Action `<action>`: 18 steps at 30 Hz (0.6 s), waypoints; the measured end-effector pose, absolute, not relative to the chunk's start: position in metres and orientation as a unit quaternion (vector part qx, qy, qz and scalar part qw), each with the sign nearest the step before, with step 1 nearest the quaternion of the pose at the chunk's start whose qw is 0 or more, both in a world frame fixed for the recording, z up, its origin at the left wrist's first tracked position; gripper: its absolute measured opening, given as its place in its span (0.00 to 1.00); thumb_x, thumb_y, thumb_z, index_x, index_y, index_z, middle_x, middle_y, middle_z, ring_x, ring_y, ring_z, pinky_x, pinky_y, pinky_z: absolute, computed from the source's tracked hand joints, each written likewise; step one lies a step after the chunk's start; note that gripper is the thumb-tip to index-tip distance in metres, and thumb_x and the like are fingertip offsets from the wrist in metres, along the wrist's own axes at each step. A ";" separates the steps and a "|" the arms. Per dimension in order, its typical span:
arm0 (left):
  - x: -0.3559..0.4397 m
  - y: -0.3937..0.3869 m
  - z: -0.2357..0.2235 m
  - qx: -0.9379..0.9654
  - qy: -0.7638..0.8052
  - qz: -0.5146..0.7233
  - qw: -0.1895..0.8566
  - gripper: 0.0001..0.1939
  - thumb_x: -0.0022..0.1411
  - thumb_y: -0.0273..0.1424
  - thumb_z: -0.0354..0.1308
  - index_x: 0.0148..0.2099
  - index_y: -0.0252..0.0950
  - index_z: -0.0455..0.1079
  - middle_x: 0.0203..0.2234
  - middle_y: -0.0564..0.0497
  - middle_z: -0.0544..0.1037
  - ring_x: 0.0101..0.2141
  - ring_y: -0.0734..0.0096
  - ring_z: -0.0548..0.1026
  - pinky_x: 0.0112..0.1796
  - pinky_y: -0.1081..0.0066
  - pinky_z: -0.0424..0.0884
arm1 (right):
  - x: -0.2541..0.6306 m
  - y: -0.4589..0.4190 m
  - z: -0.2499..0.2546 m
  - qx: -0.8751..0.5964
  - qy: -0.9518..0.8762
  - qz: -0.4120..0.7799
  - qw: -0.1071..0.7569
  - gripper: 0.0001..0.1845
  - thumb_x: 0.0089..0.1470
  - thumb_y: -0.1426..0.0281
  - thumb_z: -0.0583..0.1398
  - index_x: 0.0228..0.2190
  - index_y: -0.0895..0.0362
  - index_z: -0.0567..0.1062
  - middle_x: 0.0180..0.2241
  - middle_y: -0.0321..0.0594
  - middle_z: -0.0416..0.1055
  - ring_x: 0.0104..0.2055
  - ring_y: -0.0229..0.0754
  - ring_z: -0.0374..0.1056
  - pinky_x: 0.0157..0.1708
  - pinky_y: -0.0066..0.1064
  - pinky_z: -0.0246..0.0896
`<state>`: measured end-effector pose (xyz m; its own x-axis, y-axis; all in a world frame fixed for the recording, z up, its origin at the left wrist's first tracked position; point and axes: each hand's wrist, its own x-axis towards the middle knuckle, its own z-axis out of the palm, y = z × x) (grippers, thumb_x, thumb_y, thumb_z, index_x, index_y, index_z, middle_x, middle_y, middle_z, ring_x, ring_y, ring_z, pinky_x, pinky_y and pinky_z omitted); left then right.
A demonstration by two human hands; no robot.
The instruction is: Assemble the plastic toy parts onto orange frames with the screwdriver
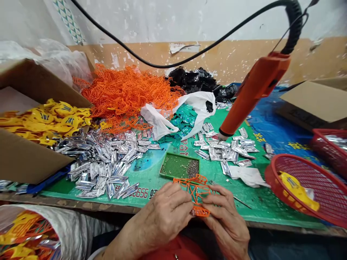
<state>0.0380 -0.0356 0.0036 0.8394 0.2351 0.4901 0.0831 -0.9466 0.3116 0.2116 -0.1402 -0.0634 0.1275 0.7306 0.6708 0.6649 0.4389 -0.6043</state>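
Note:
Both my hands hold an orange plastic lattice piece (pixel 195 193) above the front edge of the green printed mat (pixel 151 191). My left hand (pixel 165 216) pinches its left side, and my right hand (pixel 223 216) grips its right side. Just beyond the piece lies a green perforated tray (pixel 179 166) holding a heap of tiny dark metal bits. A thin metal tool (pixel 240 198) lies on the mat near my right hand. Heaps of silver foil-like pieces (pixel 104 162) spread to the left, with more silver pieces (pixel 223 151) to the right.
An orange corded hand tool (pixel 255 86) hangs above the mat. Behind lie a tangled orange lattice heap (pixel 127 94), a white plastic bag (pixel 179 113) and black parts (pixel 192 79). A cardboard box (pixel 32 83) holds yellow pieces; a red basket (pixel 300 184) sits at right.

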 end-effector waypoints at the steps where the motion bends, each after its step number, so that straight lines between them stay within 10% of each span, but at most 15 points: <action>1: 0.037 -0.035 0.005 0.950 0.079 0.265 0.147 0.04 0.64 0.22 0.55 0.36 0.31 0.70 0.29 0.49 0.75 0.29 0.69 0.67 0.30 0.67 0.66 | 0.211 -0.141 -0.063 -0.529 -0.659 0.025 0.534 0.06 0.58 0.74 0.60 0.37 0.55 0.76 0.34 0.40 0.74 0.52 0.49 0.63 0.51 0.46 0.58; 18: 0.032 -0.029 -0.003 0.946 0.079 0.268 0.166 0.05 0.65 0.22 0.54 0.36 0.34 0.69 0.29 0.52 0.77 0.29 0.71 0.69 0.31 0.68 0.63 | 0.196 -0.139 -0.059 -0.547 -0.639 -0.047 0.538 0.05 0.57 0.73 0.61 0.36 0.55 0.77 0.32 0.41 0.76 0.46 0.48 0.68 0.41 0.42 0.68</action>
<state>0.0318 -0.0287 -0.0026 0.8433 0.2391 0.4814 0.0606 -0.9322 0.3569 0.1961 -0.1394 -0.0586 0.1779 0.6483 0.7403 0.7503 0.3974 -0.5284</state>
